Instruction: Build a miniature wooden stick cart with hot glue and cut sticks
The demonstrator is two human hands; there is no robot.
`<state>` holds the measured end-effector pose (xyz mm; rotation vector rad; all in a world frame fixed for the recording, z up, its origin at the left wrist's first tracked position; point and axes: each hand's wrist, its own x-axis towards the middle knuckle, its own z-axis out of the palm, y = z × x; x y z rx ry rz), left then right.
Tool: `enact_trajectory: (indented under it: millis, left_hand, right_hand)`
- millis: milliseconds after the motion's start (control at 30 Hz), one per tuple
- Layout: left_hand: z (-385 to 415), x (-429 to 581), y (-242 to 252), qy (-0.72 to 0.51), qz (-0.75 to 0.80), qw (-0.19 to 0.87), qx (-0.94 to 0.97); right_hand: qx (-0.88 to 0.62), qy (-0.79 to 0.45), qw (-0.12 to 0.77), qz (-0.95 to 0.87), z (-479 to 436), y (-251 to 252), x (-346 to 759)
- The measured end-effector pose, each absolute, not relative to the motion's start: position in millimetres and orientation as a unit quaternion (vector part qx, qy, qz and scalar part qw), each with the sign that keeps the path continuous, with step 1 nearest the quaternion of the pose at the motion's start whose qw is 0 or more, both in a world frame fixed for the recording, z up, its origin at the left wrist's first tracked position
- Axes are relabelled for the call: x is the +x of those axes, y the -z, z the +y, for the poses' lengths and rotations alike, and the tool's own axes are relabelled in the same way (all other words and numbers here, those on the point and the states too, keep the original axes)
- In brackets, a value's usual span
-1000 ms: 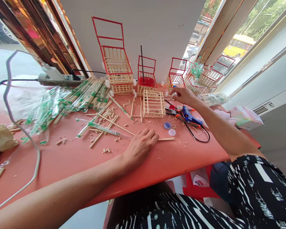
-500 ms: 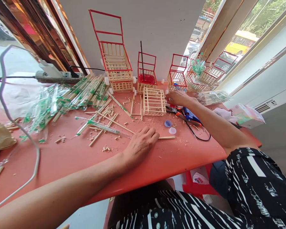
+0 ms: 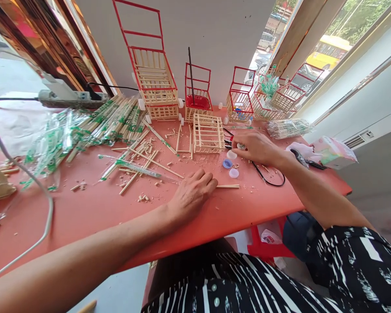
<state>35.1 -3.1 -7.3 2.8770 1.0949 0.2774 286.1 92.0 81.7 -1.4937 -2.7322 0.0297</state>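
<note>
My left hand (image 3: 195, 189) lies on the red table (image 3: 182, 228) with bent fingers close together; what is under them is hidden. Thin wooden sticks (image 3: 228, 186) stick out at its right side. Further right, my right hand (image 3: 256, 147) is lowered over the table, its fingers closed round a small white round piece (image 3: 241, 147). Just below those fingertips are a white cap (image 3: 231, 154), a blue cap (image 3: 227, 164) and a pale cap (image 3: 233, 173). A slatted wooden stick frame (image 3: 209, 134) stands left of my right hand.
Red-trimmed stick carts (image 3: 156, 82) stand along the wall. Wrapped chopsticks (image 3: 117, 119) are heaped at the back left, with loose sticks (image 3: 138, 174) and offcuts before them. A black cable (image 3: 269, 183) loops at the right. A white cord (image 3: 48, 217) crosses the left side.
My right hand has moved toward me and now covers the blue-and-orange tools. A white cap now shows beside the other two. My left hand has stayed in place on the table.
</note>
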Motion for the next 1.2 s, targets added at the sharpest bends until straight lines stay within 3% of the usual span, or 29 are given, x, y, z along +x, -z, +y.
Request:
enact_trajectory:
  millis: [200, 500, 1033, 1200]
  left_hand:
    - [-5.5, 36.1, 7.6, -0.091, 0.349, 0.016, 0.933]
    - [-5.1, 35.6, 5.1, -0.099, 0.346, 0.019, 0.933]
    - [-5.9, 34.9, 9.1, -0.111, 0.347, 0.014, 0.931]
    - [-5.9, 35.8, 7.9, -0.11, 0.345, 0.015, 0.932]
  right_hand:
    - [-0.452, -0.055, -0.006, -0.89, 60.0, -62.4, 258.7]
    - [-0.423, -0.173, 0.086, -0.885, 59.8, -47.8, 277.9]
    - [-0.453, -0.079, 0.105, -0.882, 39.8, -47.3, 291.4]
    - [-0.476, -0.034, 0.027, -0.878, 48.8, -44.9, 280.7]
